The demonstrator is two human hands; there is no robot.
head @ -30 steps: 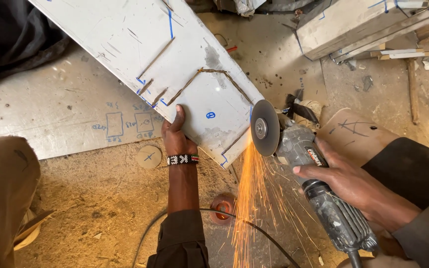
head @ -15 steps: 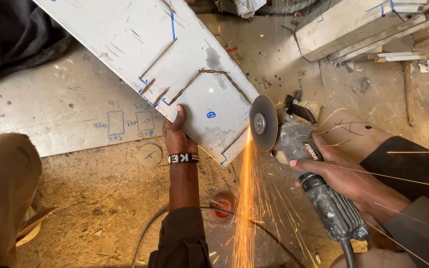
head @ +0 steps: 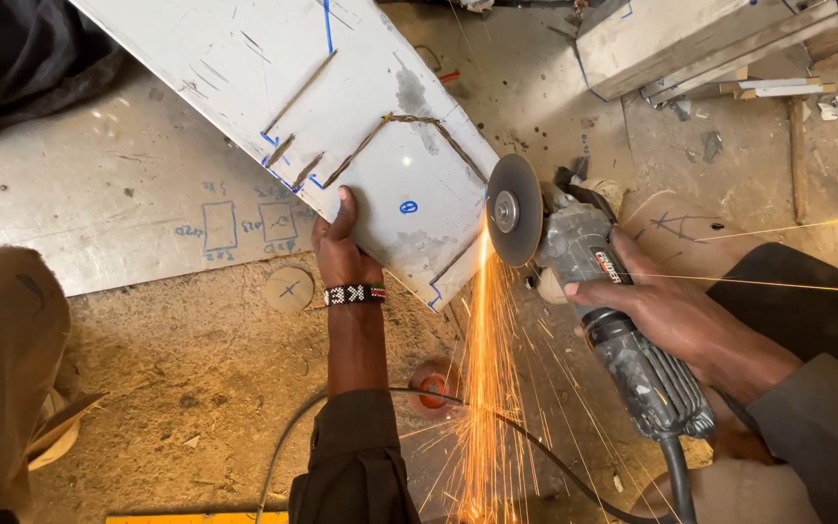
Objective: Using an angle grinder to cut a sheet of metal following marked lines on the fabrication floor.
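Observation:
My left hand (head: 338, 250) grips the lower edge of a tilted grey metal sheet (head: 273, 78) marked with blue lines and cut slots; a beaded band sits on that wrist. My right hand (head: 676, 320) is wrapped around the body of a grey angle grinder (head: 605, 301). Its disc (head: 513, 211) touches the sheet's right edge, and orange sparks (head: 485, 388) stream down toward me.
A second flat metal sheet (head: 118, 194) with drawn rectangles lies on the dirt floor at left. A power cable (head: 497, 417) curves over the ground below my arm. Metal boxes and scraps (head: 691, 39) sit at the upper right. My knee (head: 2, 369) is at lower left.
The grinder disc stays at the sheet's right edge with little movement. The spark stream has grown thicker and falls more straight down. My left hand keeps its hold.

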